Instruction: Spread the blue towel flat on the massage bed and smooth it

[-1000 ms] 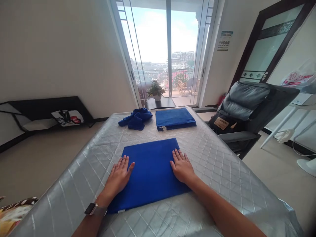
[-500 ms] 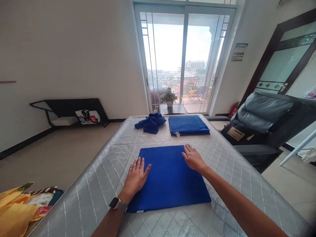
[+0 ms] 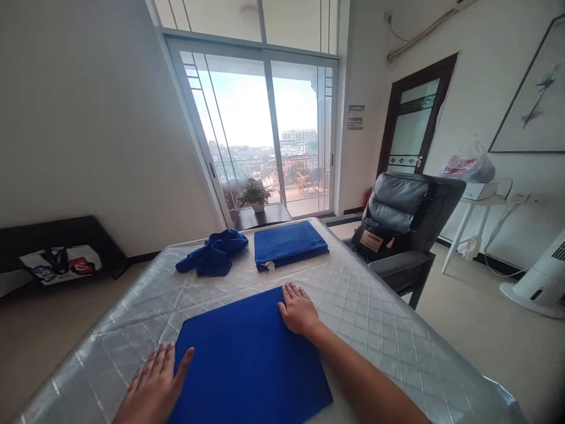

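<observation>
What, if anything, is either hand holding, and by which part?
Nothing is gripped: the left hand is spread flat at the left edge of the blue cloth, the right hand flat at its far right corner.

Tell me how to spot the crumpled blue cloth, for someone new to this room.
Facing the sliding glass door, find the silver quilted cover in front of it. At its far end, just left of the folded blue stack, lies the crumpled blue cloth. Unlike that neat stack and the flat blue cloth nearer the camera, it is a loose heap.
</observation>
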Demonstrator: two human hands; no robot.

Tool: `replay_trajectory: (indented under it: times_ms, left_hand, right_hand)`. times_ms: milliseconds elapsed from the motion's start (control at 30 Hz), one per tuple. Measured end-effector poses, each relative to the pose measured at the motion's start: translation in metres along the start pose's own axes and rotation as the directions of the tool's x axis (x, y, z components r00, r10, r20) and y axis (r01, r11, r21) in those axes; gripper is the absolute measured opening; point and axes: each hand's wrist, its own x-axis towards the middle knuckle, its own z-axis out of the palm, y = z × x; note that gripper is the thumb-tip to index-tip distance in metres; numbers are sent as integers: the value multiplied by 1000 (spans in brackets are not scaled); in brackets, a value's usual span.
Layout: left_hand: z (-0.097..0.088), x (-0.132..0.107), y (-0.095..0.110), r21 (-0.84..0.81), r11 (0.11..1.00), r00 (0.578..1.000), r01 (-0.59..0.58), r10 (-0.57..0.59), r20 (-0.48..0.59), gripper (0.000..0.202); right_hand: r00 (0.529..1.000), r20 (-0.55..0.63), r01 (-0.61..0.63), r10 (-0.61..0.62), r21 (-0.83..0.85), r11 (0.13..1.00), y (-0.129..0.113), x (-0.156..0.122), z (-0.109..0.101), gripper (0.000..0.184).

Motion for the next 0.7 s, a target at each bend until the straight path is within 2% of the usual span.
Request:
replay_trajectory:
  times_ms: [33,100,200,300,367,400,467,533,600,700]
  left_hand:
    - [-4,8,10,-16,999,999,-37,38,11,55]
    - [-14,27,45,-73,992,993,-105,109,53,59]
    - [-30,64,123,-196,970,985,-141,157,68,65]
    - [-38,102,198,-335,918,967,-212,246,63,62]
    - [-36,120,230,-378,900,968,-215,248,40,61]
    - [-33,126,239,-381,899,969,-217,245,26,60]
    - [-22,130,243,-355,904,968,-237,253,-2,57]
    - [-10,126,230,-300,921,966,-246,257,-5,56]
    - [-1,118,203,-233,946,972,-225,234,11,57]
    - [6,102,145,-125,974,980,-190,196,38,55]
  right_hand:
    - [1000,-9,2,-2,7,1000,0,0,1,66]
    - [1000,-20,7,-7,18,1000,0,0,1,66]
    - [1000,-25,10,-9,16,1000,0,-1,2,66]
    - [999,-9,33,-33,-14,999,3,-1,2,63]
    - [997,8,75,-75,-40,996,5,-1,3,64]
    - [996,12,87,-87,-48,995,6,-1,3,65]
    - [997,10,79,-78,-45,996,7,0,4,65]
    - [999,2,37,-37,-24,999,5,0,3,63]
    - [1000,2,4,-4,-3,1000,3,-1,1,64]
    - [999,23,-27,27,16,1000,-1,-1,-3,66]
